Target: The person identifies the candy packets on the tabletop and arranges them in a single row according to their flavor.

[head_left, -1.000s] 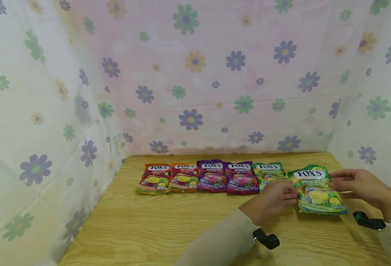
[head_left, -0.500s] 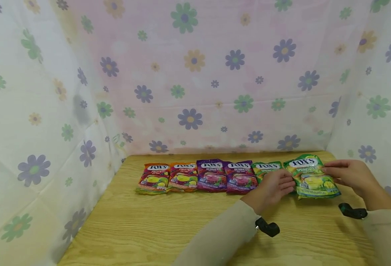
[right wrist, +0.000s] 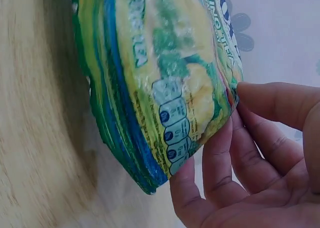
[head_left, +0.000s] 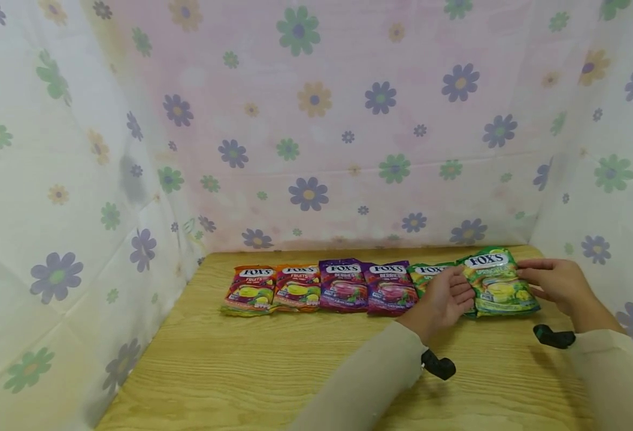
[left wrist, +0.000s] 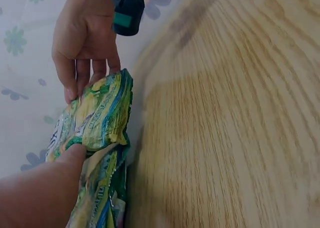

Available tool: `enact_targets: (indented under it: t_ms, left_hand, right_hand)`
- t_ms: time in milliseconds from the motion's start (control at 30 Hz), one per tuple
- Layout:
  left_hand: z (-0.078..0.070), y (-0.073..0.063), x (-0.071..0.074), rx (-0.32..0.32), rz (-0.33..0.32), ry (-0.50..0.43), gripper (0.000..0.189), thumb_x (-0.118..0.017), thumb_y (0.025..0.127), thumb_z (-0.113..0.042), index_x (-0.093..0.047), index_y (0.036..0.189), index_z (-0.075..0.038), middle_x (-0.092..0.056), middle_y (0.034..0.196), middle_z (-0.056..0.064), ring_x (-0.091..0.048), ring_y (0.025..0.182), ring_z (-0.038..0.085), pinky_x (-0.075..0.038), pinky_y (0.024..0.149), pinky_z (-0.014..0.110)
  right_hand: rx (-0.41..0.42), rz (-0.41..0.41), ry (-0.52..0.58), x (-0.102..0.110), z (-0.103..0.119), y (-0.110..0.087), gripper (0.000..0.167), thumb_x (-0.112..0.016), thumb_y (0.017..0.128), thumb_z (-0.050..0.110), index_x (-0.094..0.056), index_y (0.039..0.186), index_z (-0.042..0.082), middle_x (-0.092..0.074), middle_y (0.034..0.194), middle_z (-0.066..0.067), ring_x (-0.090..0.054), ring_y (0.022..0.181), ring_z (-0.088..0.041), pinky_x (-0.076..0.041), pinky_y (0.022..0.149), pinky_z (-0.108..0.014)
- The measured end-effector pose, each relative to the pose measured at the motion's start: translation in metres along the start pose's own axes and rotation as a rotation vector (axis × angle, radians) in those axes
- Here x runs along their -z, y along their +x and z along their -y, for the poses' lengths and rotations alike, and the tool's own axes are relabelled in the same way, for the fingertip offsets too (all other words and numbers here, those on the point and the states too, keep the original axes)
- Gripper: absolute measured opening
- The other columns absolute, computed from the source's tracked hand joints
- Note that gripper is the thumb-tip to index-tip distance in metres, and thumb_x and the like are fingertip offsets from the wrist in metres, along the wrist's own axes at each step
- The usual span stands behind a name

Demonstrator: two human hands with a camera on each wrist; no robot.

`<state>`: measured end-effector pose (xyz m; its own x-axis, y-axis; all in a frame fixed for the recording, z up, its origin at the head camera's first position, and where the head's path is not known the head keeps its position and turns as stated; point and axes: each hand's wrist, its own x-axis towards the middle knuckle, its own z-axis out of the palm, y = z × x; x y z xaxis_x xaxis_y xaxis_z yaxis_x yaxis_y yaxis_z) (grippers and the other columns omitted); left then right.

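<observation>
My right hand (head_left: 559, 287) grips the right edge of a green Fox's Spring Tea candy bag (head_left: 499, 287). In the right wrist view, the thumb (right wrist: 272, 99) lies on the printed face and the other fingers (right wrist: 220, 160) reach beneath the edge. The bag's near end stands a little off the wood there. At its left side is my left hand (head_left: 441, 299), palm toward the bag, fingers loosely extended at its edge. One left digit (left wrist: 72, 158) touches near where this bag overlaps a second green bag (head_left: 429, 271), which the left hand partly hides.
Left of the green bags, two purple Berries bags, one outer (head_left: 342, 287) and one inner (head_left: 388, 290), adjoin two orange Fruits bags (head_left: 297, 290). All lie in a row on the wooden table (head_left: 273, 371). Flowered cloth walls (head_left: 348, 149) enclose the back and sides.
The right hand has brought the green bag back and leftward, down to the row's right end. The left hand has turned its palm more toward the bag, its fingers loosening.
</observation>
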<state>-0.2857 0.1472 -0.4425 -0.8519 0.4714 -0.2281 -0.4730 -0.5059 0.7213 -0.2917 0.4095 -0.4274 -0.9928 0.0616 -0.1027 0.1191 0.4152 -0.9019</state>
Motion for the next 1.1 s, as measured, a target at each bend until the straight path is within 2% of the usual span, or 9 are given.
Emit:
enact_targets:
  t_ms: [333,400,467,533,600,700,900,967,1100]
  left_hand:
    - [-0.005,0.009,0.014,0.000,0.025,-0.040,0.087,-0.061,0.101,-0.045,-0.027,0.157,0.012,-0.026,0.164,0.033,-0.023,0.154,0.048,-0.021,0.127,0.056]
    - [-0.007,0.009,0.016,0.007,0.029,-0.039,0.088,-0.061,0.101,-0.046,-0.026,0.158,0.012,-0.024,0.165,0.033,-0.022,0.155,0.048,-0.020,0.128,0.056]
    - [-0.007,0.009,0.018,0.015,0.026,-0.038,0.089,-0.061,0.101,-0.046,-0.025,0.158,0.012,-0.022,0.165,0.033,-0.020,0.155,0.048,-0.020,0.128,0.056]
    - [-0.008,0.009,0.019,0.019,0.019,-0.035,0.088,-0.060,0.102,-0.045,-0.024,0.158,0.013,-0.022,0.165,0.034,-0.020,0.155,0.048,-0.020,0.128,0.056]
    - [-0.007,0.008,0.021,0.020,0.009,-0.032,0.087,-0.059,0.102,-0.045,-0.025,0.157,0.013,-0.023,0.165,0.034,-0.020,0.155,0.049,-0.020,0.128,0.056]
    - [-0.007,0.008,0.022,0.019,0.012,-0.027,0.087,-0.059,0.102,-0.046,-0.025,0.157,0.013,-0.022,0.165,0.034,-0.020,0.155,0.048,-0.020,0.128,0.056]
    - [-0.008,0.008,0.022,0.013,0.021,-0.030,0.090,-0.062,0.101,-0.046,-0.024,0.158,0.013,-0.021,0.166,0.034,-0.020,0.155,0.048,-0.020,0.128,0.056]
    - [-0.010,0.007,0.022,0.013,0.026,-0.029,0.089,-0.061,0.101,-0.045,-0.023,0.158,0.013,-0.020,0.166,0.034,-0.020,0.156,0.048,-0.019,0.128,0.056]
    - [-0.013,0.006,0.025,0.010,0.036,-0.022,0.087,-0.060,0.102,-0.043,-0.022,0.159,0.011,-0.019,0.167,0.033,-0.019,0.156,0.048,-0.017,0.128,0.056]
  right_hand:
    - [-0.017,-0.001,0.028,-0.017,-0.005,0.013,0.049,-0.066,0.102,0.031,-0.060,0.141,0.002,-0.061,0.097,0.029,-0.062,0.087,0.010,-0.061,0.078,-0.022]
    - [-0.013,-0.005,0.013,-0.020,-0.006,0.017,0.052,-0.065,0.103,0.032,-0.058,0.143,-0.001,-0.061,0.102,0.025,-0.061,0.087,0.011,-0.060,0.078,-0.021]
    - [-0.002,-0.001,-0.031,-0.023,-0.007,0.020,0.056,-0.062,0.104,0.034,-0.055,0.145,-0.003,-0.064,0.114,0.012,-0.062,0.091,0.008,-0.060,0.079,-0.023]
    - [0.012,0.014,-0.083,-0.026,-0.008,0.022,0.059,-0.059,0.105,0.036,-0.051,0.147,-0.006,-0.063,0.129,-0.008,-0.065,0.104,-0.006,-0.061,0.085,-0.029]
    - [0.024,0.038,-0.124,-0.029,-0.007,0.023,0.062,-0.053,0.107,0.037,-0.047,0.150,-0.007,-0.052,0.144,-0.027,-0.063,0.118,-0.027,-0.059,0.095,-0.041]
    - [0.030,0.058,-0.148,-0.032,-0.007,0.022,0.062,-0.047,0.109,0.038,-0.044,0.151,-0.008,-0.038,0.154,-0.036,-0.047,0.134,-0.051,-0.055,0.099,-0.050]
    - [0.023,0.053,-0.165,-0.033,-0.005,0.020,0.064,-0.046,0.109,0.039,-0.042,0.152,-0.008,-0.038,0.154,-0.036,-0.044,0.137,-0.053,-0.059,0.083,-0.030]
    - [0.019,0.055,-0.165,-0.032,-0.006,0.019,0.064,-0.046,0.109,0.038,-0.042,0.152,-0.009,-0.037,0.155,-0.037,-0.044,0.137,-0.054,-0.059,0.082,-0.029]
    - [0.024,0.057,-0.181,-0.031,-0.005,0.018,0.062,-0.047,0.110,0.035,-0.042,0.151,-0.010,-0.040,0.153,-0.037,-0.056,0.126,-0.043,-0.057,0.078,-0.025]
